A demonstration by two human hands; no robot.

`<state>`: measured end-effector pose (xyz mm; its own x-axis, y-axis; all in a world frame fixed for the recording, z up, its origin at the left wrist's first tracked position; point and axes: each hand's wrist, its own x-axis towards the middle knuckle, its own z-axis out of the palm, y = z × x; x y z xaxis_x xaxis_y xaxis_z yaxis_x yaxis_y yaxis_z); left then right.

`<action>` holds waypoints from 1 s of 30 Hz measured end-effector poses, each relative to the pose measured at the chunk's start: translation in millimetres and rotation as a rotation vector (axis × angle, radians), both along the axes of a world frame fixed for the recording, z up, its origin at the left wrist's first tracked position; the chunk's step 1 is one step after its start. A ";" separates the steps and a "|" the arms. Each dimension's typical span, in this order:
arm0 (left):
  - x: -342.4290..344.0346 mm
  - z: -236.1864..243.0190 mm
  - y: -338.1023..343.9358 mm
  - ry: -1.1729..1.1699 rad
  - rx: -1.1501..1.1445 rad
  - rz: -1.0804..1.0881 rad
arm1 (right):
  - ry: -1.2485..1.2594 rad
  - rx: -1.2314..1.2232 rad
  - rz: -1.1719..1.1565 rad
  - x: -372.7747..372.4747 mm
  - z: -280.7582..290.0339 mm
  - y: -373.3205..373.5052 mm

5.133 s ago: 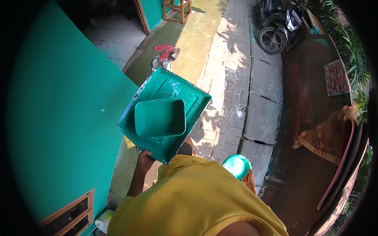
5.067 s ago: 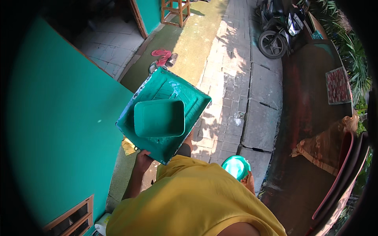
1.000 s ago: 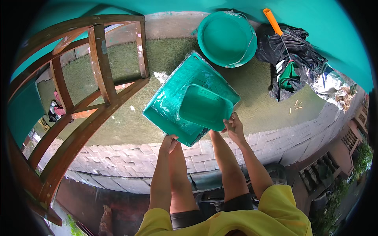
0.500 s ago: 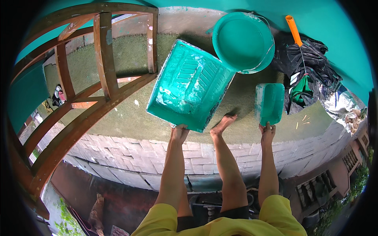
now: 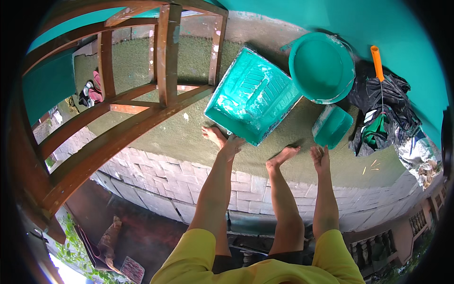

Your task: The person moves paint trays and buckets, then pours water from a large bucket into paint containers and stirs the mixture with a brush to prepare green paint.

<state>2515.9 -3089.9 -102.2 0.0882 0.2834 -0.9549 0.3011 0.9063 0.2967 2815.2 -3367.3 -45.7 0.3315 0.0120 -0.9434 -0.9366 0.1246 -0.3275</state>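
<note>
My left hand (image 5: 232, 146) holds the near edge of the green paint tray (image 5: 250, 90), a ridged tray smeared with white and green paint. My right hand (image 5: 320, 156) is open, its fingertips just below a small green container (image 5: 333, 123) resting on the concrete. A round green bucket (image 5: 316, 68) with a wire handle stands behind the tray, against the teal wall. To its right an orange-handled roller (image 5: 377, 61) lies on crumpled black plastic bags (image 5: 397, 94). My bare feet are near the tray.
A wooden ladder-like frame (image 5: 168, 61) rises at the left, close to the tray. Sandals (image 5: 92, 92) lie beyond it. Pale pavers (image 5: 165, 170) run behind my legs. A balustrade (image 5: 371, 248) and plants (image 5: 78, 246) show at the lower rim.
The small container, earlier sitting in the tray, has moved right to the ground, and my right hand has let it go. The tray is lowered beside the bucket. The view has shifted.
</note>
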 end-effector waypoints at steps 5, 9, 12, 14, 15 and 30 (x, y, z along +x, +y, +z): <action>-44.6 63.9 35.0 0.644 0.535 0.222 | -0.463 -0.455 1.425 -36.6 72.5 -30.8; -168.7 291.1 -7.9 0.330 0.188 -0.536 | -0.726 -0.306 2.050 -68.2 221.2 21.1; -275.6 385.4 -43.8 0.492 0.224 -0.478 | -0.867 -0.067 2.084 -102.2 305.6 56.1; -341.4 419.7 -95.5 0.444 0.111 -0.304 | -0.914 -0.030 2.199 -116.7 374.0 96.6; -347.5 433.8 -98.2 0.414 0.044 -0.305 | -0.892 0.004 2.240 -116.1 400.3 114.5; -484.9 482.2 224.0 0.181 0.576 0.069 | -0.910 -0.196 0.939 -84.4 521.4 539.1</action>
<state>2031.0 -2865.9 379.9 -0.0978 0.7582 -0.6447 0.3388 0.6345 0.6947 2730.8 -2828.2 475.8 0.7842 0.4729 -0.4018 -0.0772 -0.5681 -0.8193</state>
